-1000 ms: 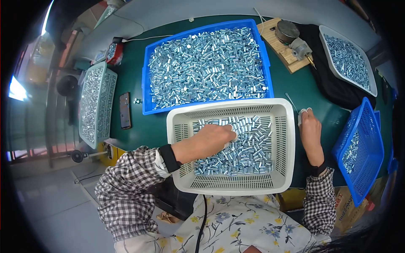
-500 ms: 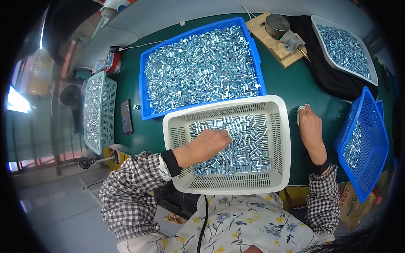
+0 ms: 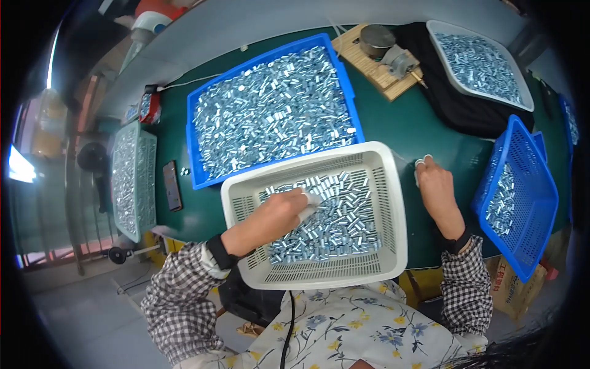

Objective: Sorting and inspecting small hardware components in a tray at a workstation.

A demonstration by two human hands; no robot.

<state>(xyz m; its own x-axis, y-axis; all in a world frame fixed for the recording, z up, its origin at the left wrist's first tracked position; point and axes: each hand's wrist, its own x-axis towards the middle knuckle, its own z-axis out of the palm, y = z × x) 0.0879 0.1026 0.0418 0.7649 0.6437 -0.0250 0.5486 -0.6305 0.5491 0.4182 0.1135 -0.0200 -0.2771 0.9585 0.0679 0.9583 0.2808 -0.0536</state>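
A cream slotted plastic basket (image 3: 393, 203) stands at the table's near edge, holding many short, shiny metal tubular pieces (image 3: 335, 230). My left hand (image 3: 273, 215) reaches in over its left side, with white covers on the fingertips. Its thumb and fingers are bent close together at the pieces; what lies between them is hidden. On the table to the right of the basket rests my right hand (image 3: 437, 187), its fingers curled and also tipped with white covers. I cannot make out what, if anything, the right fingers hold.
Behind the basket lies a large blue tray (image 3: 351, 101) full of similar pieces. Blue (image 3: 531, 227) and pale green (image 3: 147, 184) baskets flank the work area. A phone (image 3: 173, 184), a wooden board (image 3: 393, 89) with a metal fixture, and a white tray (image 3: 525, 101) on black cloth lie farther out.
The whole view has shifted, so most things appear farther left. The left hand stays in the basket, its covered thumb and fingertip now showing more. The right hand keeps its place beside the basket.
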